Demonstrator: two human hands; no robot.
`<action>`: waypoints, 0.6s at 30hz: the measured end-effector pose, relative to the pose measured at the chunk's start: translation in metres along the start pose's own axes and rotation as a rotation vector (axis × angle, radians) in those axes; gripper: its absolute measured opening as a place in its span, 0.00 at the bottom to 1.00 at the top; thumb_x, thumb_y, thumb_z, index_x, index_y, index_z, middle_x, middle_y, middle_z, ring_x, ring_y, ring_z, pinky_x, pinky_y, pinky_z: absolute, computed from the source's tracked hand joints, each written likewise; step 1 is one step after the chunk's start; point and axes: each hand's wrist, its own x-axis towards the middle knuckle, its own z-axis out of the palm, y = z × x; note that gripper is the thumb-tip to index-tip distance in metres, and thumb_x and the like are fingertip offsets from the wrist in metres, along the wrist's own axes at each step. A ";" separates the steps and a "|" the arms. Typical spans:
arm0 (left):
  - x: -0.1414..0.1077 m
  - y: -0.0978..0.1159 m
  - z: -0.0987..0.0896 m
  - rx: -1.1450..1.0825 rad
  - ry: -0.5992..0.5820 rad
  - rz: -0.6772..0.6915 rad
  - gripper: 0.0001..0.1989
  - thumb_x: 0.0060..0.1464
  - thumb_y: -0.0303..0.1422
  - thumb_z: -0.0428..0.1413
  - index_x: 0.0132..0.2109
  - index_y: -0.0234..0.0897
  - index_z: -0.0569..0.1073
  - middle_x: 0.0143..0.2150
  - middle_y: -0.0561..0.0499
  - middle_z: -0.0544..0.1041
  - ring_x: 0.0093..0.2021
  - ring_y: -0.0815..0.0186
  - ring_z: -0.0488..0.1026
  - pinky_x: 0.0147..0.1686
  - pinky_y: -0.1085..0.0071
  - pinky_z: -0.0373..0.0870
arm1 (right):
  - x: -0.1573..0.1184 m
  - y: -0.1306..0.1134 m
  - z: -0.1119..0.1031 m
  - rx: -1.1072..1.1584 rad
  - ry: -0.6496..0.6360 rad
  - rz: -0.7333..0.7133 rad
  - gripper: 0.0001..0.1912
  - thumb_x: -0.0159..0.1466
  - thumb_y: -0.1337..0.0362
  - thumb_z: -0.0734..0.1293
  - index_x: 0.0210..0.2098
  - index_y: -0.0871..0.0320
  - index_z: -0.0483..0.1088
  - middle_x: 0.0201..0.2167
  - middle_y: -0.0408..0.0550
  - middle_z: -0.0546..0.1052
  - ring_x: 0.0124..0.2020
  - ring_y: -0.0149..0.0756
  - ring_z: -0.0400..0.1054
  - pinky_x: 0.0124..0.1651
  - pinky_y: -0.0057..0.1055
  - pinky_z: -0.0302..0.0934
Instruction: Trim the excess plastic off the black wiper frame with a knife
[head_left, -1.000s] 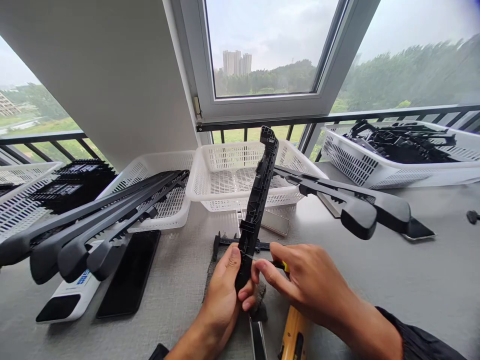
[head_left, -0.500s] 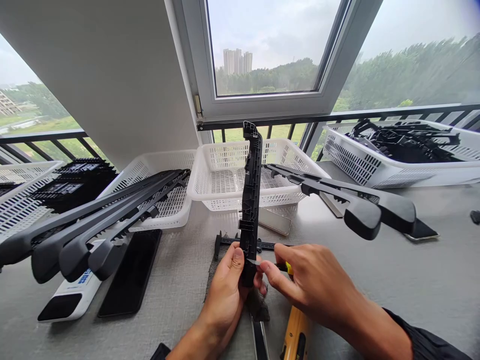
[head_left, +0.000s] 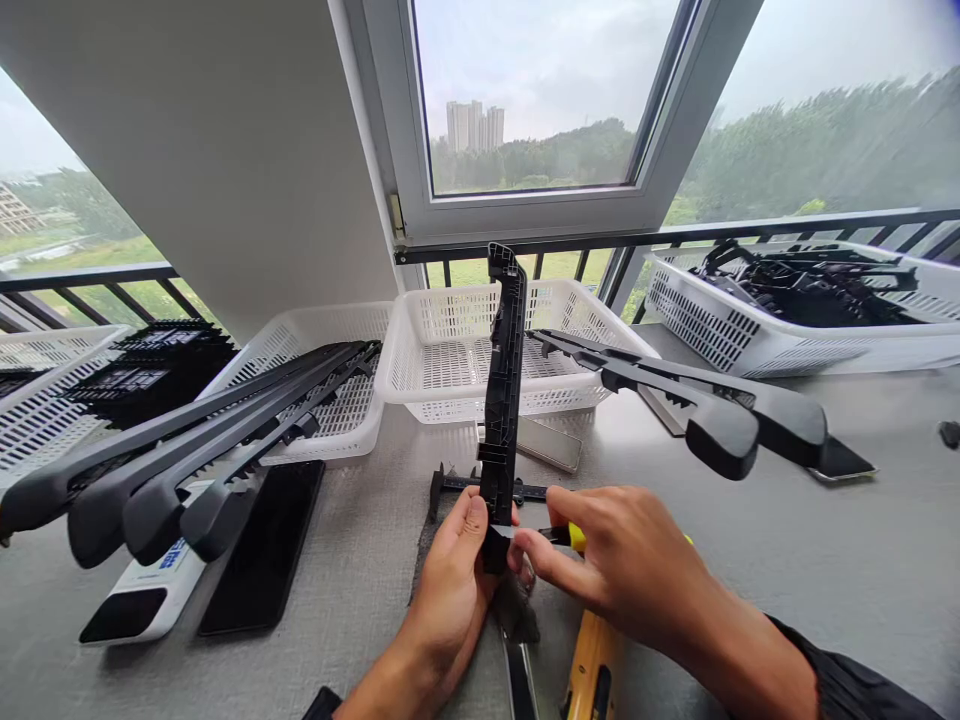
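A long black plastic part (head_left: 502, 390) stands nearly upright before me, its ribbed side showing. My left hand (head_left: 454, 565) is wrapped round its lower end, thumb on the left edge. My right hand (head_left: 626, 555) is closed on a small knife with a yellow and black handle (head_left: 566, 536). The knife's blade (head_left: 504, 532) lies against the part's lower end, with my right fingertips beside it. Behind the hands, a black caliper (head_left: 536, 492) rests on a dark cloth (head_left: 424, 545) on the table.
White baskets (head_left: 450, 408) line the back, the right one (head_left: 795, 345) holding black parts. Long grey-black handles lie at left (head_left: 217, 430) and right (head_left: 690, 400). Phones (head_left: 262, 550) and an orange-yellow tool (head_left: 592, 665) lie on the table.
The blade and my right fingertips have shifted slightly down and left along the part's lower end. My left hand keeps its hold.
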 end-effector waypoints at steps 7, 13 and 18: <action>0.000 0.000 -0.002 0.005 -0.004 0.006 0.20 0.58 0.49 0.70 0.40 0.35 0.79 0.35 0.52 0.76 0.30 0.70 0.69 0.32 0.72 0.71 | 0.001 0.000 0.000 0.019 -0.012 0.004 0.24 0.72 0.48 0.69 0.24 0.55 0.71 0.17 0.41 0.75 0.18 0.33 0.68 0.28 0.33 0.43; 0.005 -0.004 -0.008 0.004 -0.021 -0.015 0.21 0.58 0.50 0.69 0.42 0.36 0.80 0.32 0.53 0.75 0.28 0.69 0.69 0.31 0.71 0.70 | 0.001 0.002 -0.002 0.054 -0.031 0.036 0.25 0.73 0.47 0.67 0.25 0.55 0.71 0.17 0.40 0.74 0.18 0.32 0.66 0.28 0.32 0.44; 0.000 0.006 -0.004 -0.027 -0.026 -0.040 0.18 0.59 0.47 0.69 0.42 0.36 0.79 0.38 0.51 0.77 0.30 0.69 0.69 0.32 0.71 0.71 | 0.001 0.002 -0.004 0.094 -0.081 0.062 0.26 0.73 0.46 0.65 0.25 0.55 0.71 0.17 0.42 0.75 0.19 0.32 0.66 0.29 0.32 0.44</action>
